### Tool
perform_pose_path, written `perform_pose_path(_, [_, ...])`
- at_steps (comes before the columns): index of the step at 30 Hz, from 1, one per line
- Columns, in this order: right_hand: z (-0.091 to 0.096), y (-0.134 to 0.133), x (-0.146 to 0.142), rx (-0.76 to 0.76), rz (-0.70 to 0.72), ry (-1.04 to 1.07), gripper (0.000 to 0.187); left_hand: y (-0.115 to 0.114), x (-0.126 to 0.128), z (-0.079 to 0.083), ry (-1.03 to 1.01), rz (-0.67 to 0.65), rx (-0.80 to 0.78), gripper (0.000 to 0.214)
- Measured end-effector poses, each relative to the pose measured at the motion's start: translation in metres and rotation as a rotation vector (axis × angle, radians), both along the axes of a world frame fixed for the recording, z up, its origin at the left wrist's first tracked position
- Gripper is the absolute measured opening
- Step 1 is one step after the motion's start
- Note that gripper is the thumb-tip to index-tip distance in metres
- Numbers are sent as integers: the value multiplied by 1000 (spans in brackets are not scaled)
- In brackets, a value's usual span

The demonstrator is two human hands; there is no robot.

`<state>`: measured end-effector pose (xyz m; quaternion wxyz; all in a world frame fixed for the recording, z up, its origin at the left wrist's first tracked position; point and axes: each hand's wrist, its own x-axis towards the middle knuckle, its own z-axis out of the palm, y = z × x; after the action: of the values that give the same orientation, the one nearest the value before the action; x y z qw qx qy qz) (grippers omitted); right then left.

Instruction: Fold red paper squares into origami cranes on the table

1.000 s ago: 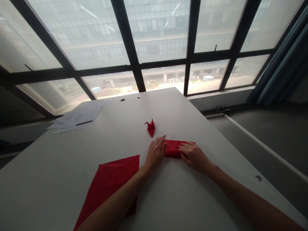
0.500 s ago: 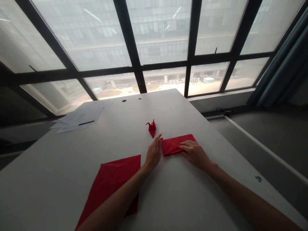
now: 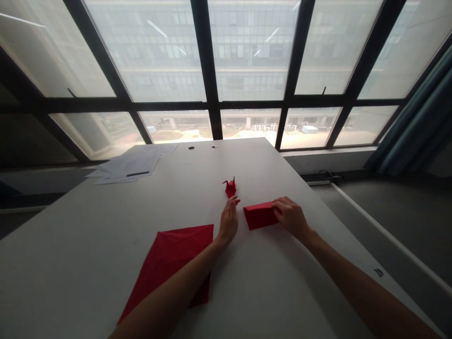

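Note:
A folded sheet of red paper (image 3: 260,217) stands partly lifted off the white table, its near face in shadow. My right hand (image 3: 290,216) grips its right end between thumb and fingers. Just left of the paper, my left hand (image 3: 229,221) rests on its edge with fingers loosely extended, holding nothing and apart from the paper. A small red paper crane (image 3: 230,188) sits right beyond my left fingertips. Under my left forearm lies a larger creased red sheet (image 3: 176,256), partly hidden by the arm.
White papers (image 3: 130,162) with a dark pen (image 3: 137,173) on them lie at the table's far left. Two round holes are near the far edge of the white table (image 3: 247,157). Windows stand beyond it, and a blue curtain (image 3: 416,113) hangs at the right.
My right hand has raised the near edge of the folded red paper, which lay flat before. My left hand has stayed beside it. The camera view has shifted slightly.

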<state>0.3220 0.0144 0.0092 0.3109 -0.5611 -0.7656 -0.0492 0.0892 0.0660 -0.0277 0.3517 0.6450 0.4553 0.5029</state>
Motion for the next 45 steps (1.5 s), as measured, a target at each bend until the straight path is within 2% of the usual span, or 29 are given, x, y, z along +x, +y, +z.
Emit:
perform_pose_path(6, [51,14,1,229,55,124,18,2,-1,0,-184,49,-39,53])
perform_pose_path(9, [70,3,8,357,142,182,12,4,0,1,-293,68,-30,54])
perform_pose_path(11, [72,-13,15,375,231,192,14,6,0,0,-343,92,-26,52])
perform_pose_path(14, [56,-41,31,301,330,193,20,8,0,0,-414,152,-41,47])
perform_pose_path(17, [19,-65,52,187,311,205,19,8,0,1,-423,206,-17,35])
perform_pose_path(19, [-7,-76,65,121,248,228,16,5,1,3,-322,205,59,24])
perform_pose_path(21, [-29,-84,77,39,211,272,14,1,3,5,-153,138,168,23])
perform_pose_path(24, [-47,-91,88,-118,221,331,14,-7,8,5,116,-107,331,24])
perform_pose_path(28, [-51,-89,93,-256,262,298,24,-21,13,5,469,-539,486,29])
perform_pose_path(30, [-47,-85,92,-289,261,269,29,-28,14,7,614,-667,515,30])
perform_pose_path(31, [-45,-83,91,-303,252,261,30,-31,14,10,668,-690,517,30])
perform_pose_path(38, [-29,-61,71,-346,165,111,18,-40,12,26,792,-665,513,20])
perform_pose_path(40, [-28,-56,61,-323,178,52,28,-38,11,26,791,-638,512,23])
perform_pose_path(43, [-25,-50,48,-259,192,-10,46,-34,9,20,791,-554,498,41])
perform_pose_path(45, [-21,-46,41,-232,208,-26,47,-31,7,15,824,-522,469,59])
